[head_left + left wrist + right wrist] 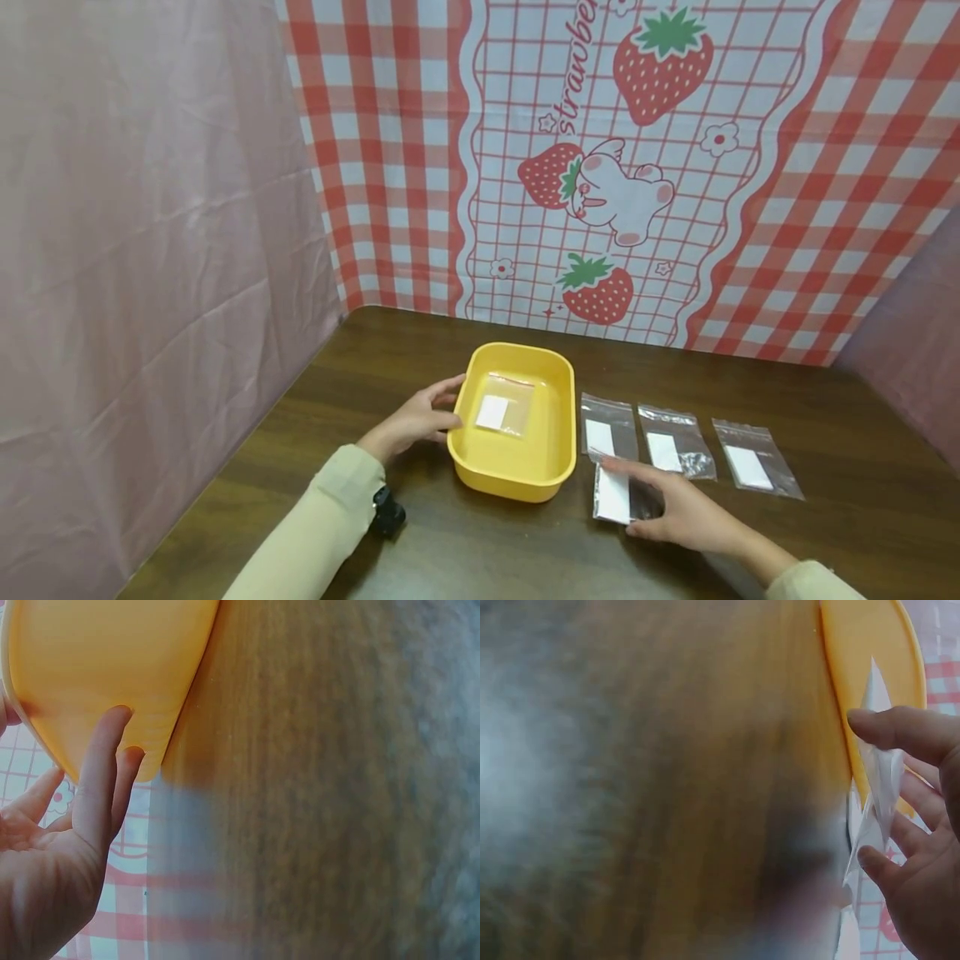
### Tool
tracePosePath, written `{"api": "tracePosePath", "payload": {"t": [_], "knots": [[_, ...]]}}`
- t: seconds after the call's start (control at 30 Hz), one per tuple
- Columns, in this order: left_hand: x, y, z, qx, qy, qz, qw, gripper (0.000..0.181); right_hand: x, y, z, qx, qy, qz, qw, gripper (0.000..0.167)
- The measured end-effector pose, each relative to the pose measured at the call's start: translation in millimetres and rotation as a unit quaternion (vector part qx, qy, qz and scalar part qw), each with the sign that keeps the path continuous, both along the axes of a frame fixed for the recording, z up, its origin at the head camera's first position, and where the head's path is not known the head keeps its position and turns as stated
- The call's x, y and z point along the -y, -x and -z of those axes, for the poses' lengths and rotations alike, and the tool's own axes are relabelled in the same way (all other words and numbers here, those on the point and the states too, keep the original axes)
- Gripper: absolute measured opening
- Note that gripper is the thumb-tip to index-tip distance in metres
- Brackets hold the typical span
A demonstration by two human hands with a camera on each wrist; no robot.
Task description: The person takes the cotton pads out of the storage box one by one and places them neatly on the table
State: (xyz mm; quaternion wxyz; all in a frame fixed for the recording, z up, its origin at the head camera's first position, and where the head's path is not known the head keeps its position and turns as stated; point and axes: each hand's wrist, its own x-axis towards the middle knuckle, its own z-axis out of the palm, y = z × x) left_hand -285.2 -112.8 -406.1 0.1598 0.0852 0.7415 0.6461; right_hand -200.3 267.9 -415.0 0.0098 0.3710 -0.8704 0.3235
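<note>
I see the right hand (681, 507) pinching a clear bag (645, 502) between thumb and fingers, probably light, slippery and floppy, best gripped over its stiffer white insert (614, 495), while the left hand (415, 422), fingers spread, touches a yellow tub (510, 487).

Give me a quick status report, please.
Left hand touching yellow rectangular plastic tub. Right hand gripping clear plastic bag with white rectangular insert. Similar bag inside tub. Nothing obviously in the way.

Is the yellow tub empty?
No, the yellow tub isn't empty: a clear bag with a white rectangle lies on its floor.
</note>
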Motion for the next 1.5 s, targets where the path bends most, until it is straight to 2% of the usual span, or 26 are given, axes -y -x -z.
{"api": "tracePosePath", "payload": {"t": [0.23, 0.43, 0.57, 0.83, 1.07, 1.2, 1.37, 1.5], "knots": [[-0.5, -0.6, -1.5, -0.004, 0.005, 0.001, 1.0000, 0.074, 1.2, -7.3, 8.3, -0.027, -0.022, -0.034, 0.9988, 0.074], [-0.4, -0.7, -2.6, -0.005, 0.001, 0.003, 1.0000, 0.074, 0.7, -9.4, 10.1, -0.017, -0.017, -0.068, 0.9974, 0.073], [-0.2, -0.9, -3.4, -0.006, 0.004, 0.004, 1.0000, 0.074, 1.0, -10.8, 10.1, -0.020, -0.024, -0.071, 0.9970, 0.075], [-0.1, 0.1, -4.1, -0.004, 0.014, 0.001, 0.9999, 0.073, 5.0, -15.5, 8.5, -0.014, -0.031, -0.040, 0.9986, 0.078], [-0.5, 0.4, -3.4, -0.006, 0.016, 0.004, 0.9998, 0.073, 8.5, -18.0, 5.7, -0.034, 0.010, 0.001, 0.9994, 0.073], [-0.6, -0.4, -3.3, -0.006, 0.014, 0.005, 0.9999, 0.073, 11.0, -15.6, 4.2, -0.026, 0.034, 0.022, 0.9988, 0.068], [-0.2, -0.3, -2.3, -0.005, 0.016, 0.002, 0.9998, 0.072, 17.3, -11.7, -1.2, -0.013, 0.054, 0.079, 0.9953, 0.064], [0.0, 0.7, -1.1, -0.004, 0.019, 0.000, 0.9998, 0.072, 21.7, -7.7, -5.7, 0.007, 0.100, 0.129, 0.9866, 0.062]]}}
